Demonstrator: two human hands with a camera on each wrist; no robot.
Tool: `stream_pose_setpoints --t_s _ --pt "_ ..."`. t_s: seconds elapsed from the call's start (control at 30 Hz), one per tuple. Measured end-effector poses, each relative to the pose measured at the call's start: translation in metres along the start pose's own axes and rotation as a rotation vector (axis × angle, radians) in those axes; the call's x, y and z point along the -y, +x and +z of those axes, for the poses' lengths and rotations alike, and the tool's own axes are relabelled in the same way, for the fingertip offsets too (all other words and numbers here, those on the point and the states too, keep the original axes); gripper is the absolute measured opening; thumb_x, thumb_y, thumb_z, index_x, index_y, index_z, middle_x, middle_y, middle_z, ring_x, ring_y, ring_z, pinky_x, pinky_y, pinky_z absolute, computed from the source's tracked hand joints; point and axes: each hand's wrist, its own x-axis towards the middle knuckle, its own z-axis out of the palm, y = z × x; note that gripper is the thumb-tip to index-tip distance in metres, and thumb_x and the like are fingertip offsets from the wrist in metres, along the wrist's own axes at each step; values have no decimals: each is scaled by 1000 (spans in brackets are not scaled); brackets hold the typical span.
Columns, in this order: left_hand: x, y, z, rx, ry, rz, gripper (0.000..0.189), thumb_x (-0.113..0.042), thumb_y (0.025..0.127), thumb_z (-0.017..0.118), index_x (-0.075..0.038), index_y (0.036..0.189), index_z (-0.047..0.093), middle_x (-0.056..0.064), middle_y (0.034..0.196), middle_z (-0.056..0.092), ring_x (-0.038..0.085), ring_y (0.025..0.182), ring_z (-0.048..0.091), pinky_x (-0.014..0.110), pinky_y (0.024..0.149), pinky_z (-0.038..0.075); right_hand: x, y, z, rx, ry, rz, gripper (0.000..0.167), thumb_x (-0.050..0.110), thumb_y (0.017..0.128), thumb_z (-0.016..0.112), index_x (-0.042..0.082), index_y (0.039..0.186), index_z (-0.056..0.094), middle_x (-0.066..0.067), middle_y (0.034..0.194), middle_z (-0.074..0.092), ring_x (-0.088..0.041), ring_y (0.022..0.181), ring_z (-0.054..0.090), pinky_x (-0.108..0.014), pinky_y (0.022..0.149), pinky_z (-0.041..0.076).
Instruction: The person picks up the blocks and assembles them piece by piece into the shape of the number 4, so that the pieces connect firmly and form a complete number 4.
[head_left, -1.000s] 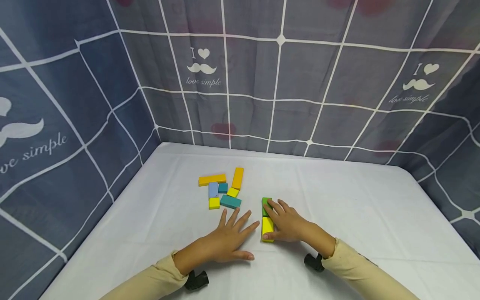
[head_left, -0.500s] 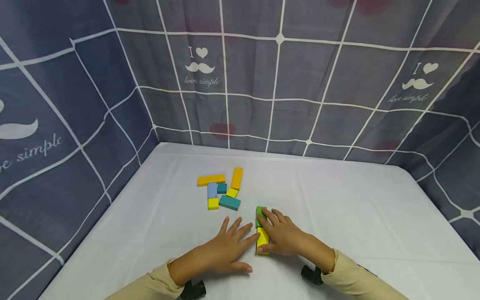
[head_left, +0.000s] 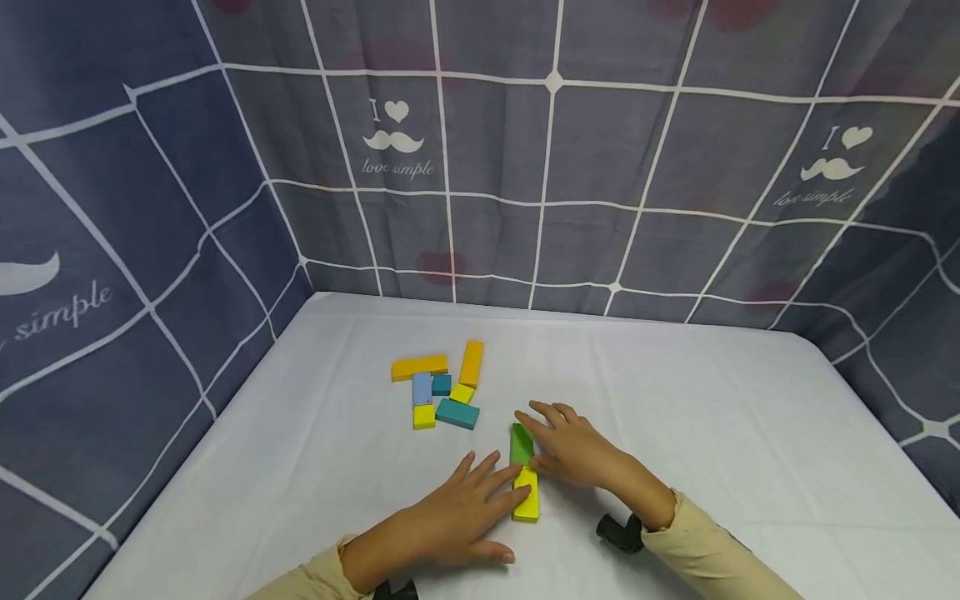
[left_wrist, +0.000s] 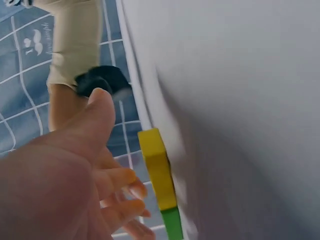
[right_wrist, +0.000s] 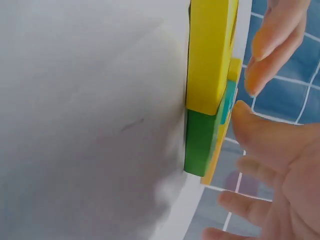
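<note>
Left hand (head_left: 461, 517), fingers spread, hovers over the yellow block (head_left: 528, 509).

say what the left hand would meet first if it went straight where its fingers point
Likely the yellow block, end to end with the green block. The left hand overlaps it in the head view, but depth is unclear, so it might pass above.

Yellow block (right_wrist: 207, 57) touching green block (right_wrist: 199, 142), right fingers (right_wrist: 246, 207) near

The gridded grey cloth (head_left: 495, 137) reads "love simple" beneath an "I", a heart (head_left: 397, 111) and a moustache (head_left: 393, 142).
</note>
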Motion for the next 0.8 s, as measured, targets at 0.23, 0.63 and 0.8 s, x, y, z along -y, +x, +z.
stream_pose_setpoints --t_s 0.23,0.63,0.8 --pt "-2 0 6 -11 33 22 68 -66 86 32 -29 142 30 2 150 24 35 138 18 57 105 24 -5 10 8 -27 81 9 59 32 82 66 13 134 45 -13 133 46 -38 117 42 -54 94 38" --pt "-3 1 7 -66 82 86 55 -62 89 32 -30 133 43 -2 138 40 36 134 28 55 103 29 -5 12 11 5 107 6 57 37 80 68 13 129 52 -7 122 56 -31 113 46 -49 91 40" --pt "-3 1 6 -72 62 86 46 -57 91 35 -32 126 50 -4 131 46 33 132 31 54 105 27 -6 13 11 0 91 -17 60 40 78 68 13 129 52 -6 122 56 -30 112 46 -48 91 40"
